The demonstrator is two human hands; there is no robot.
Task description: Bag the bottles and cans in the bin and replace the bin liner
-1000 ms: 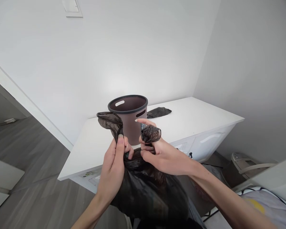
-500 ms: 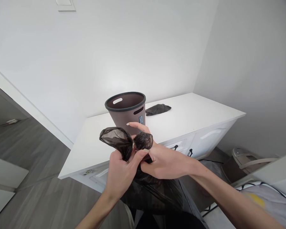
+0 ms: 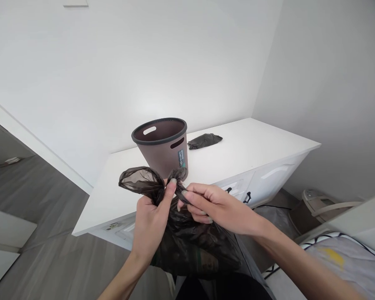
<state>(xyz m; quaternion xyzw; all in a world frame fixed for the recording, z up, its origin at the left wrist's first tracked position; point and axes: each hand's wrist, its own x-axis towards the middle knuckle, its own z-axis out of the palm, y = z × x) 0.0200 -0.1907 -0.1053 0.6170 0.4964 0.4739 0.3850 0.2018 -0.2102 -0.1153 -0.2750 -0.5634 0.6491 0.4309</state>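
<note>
A thin black plastic bag [image 3: 203, 246] hangs in front of me, bulging with contents that show faintly through it. My left hand [image 3: 151, 223] grips the gathered neck, thumb pressed on top, and a puffed loop of the bag's mouth sticks out to the left. Pinched in the fingers of my right hand [image 3: 211, 206] is a twisted strand of the same bag, just right of the left thumb. Behind the hands a brown trash can [image 3: 156, 156] with a dark rim and slot handles stands upright on the white cabinet [image 3: 243, 146].
A folded dark plastic bag [image 3: 205, 141] lies on the cabinet top, right of the trash can. On the floor at the right is a brownish container with a handle [image 3: 318, 208], near a light quilted pad with a yellow patch [image 3: 334, 257]. White walls rise behind the cabinet.
My right hand has shifted its hold and drawn back a little, now pinching a strand of the bag. My left hand keeps its grip. The view has tilted slightly down.
</note>
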